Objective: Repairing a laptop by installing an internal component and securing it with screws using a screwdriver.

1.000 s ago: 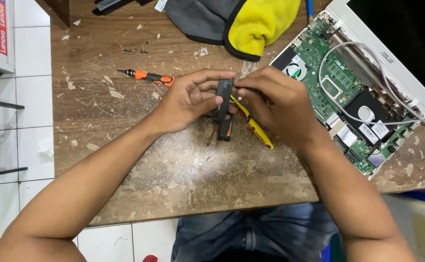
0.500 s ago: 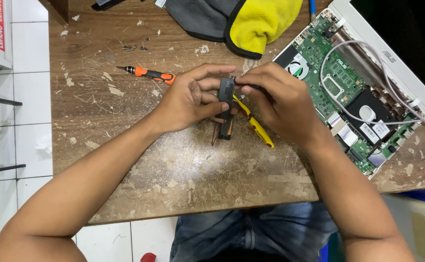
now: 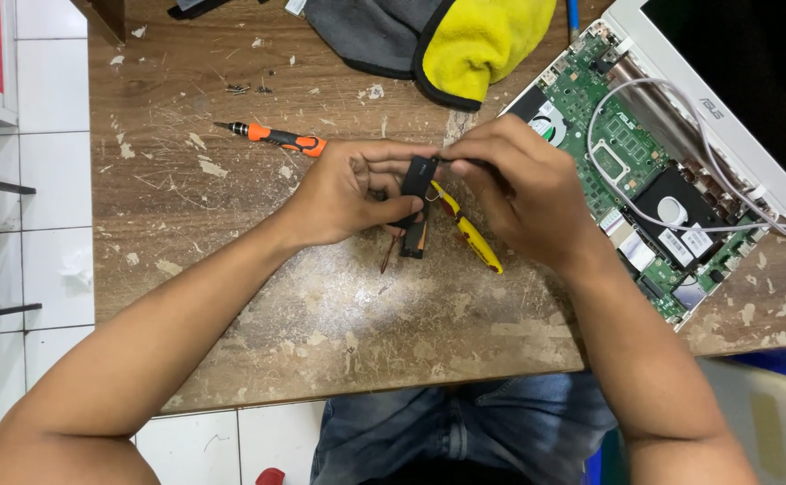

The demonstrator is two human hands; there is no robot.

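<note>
Opened white laptop (image 3: 725, 117) at far right of the tabletop (image 3: 321, 314), bottom cover off, lying open like a tray. Inside: green circuit board (image 3: 622, 148), round fan (image 3: 550, 121) at its left end, flat dark drive (image 3: 680, 202) with a white sticker, thin white cables (image 3: 644, 220) looped across the lot. Screen half hanging off the tabletop's right edge.

Small black part (image 3: 417, 180) held above mid-tabletop, between both hands. Boxy, matte black, upright; lower end (image 3: 413, 238) brownish, with thin red wires (image 3: 387, 256) trailing down-left toward the wood. Finer detail too small to tell.

Left hand (image 3: 348, 193): grip closed around the part's left side, thumb below, fingers curled over the top. Right hand (image 3: 523, 184): fingertips pinched narrow on the part's upper right corner.

Yellow-handled tool (image 3: 469, 233) lying slantwise on the tabletop just beneath the hands, partly hidden by the right one. Orange-and-black screwdriver (image 3: 272, 136) just left of the left hand, tip pointing left. A few tiny screws (image 3: 240, 89) farther off, far left. Grey-and-yellow cloth (image 3: 447, 36) bunched at the far edge.

Tabletop worn brown wood, scratched, flecked with pale chips. White tiled floor (image 3: 16, 269) to the left; blue jeans (image 3: 465, 431) at the near edge.
</note>
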